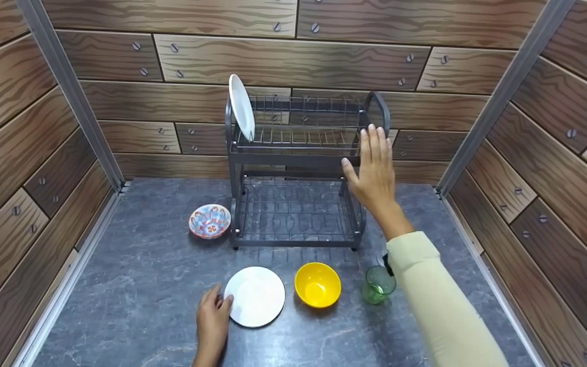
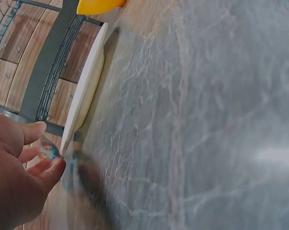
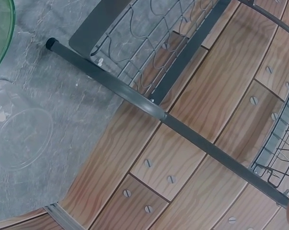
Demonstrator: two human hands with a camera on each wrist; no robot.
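My left hand is at the left rim of a white plate lying on the grey tabletop. In the left wrist view, the thumb and fingers are apart, with the plate's edge just beside the fingertips. My right hand, fingers straight, is at the right end of the upper tier of a dark two-tier dish rack; whether it touches the rack I cannot tell. Another white plate stands upright in the rack's upper left end.
A yellow bowl sits right of the flat plate, and a green glass farther right. A clear cup stands behind the green glass, mostly hidden in the head view. Left of the rack is a patterned bowl. Wood-patterned walls enclose three sides.
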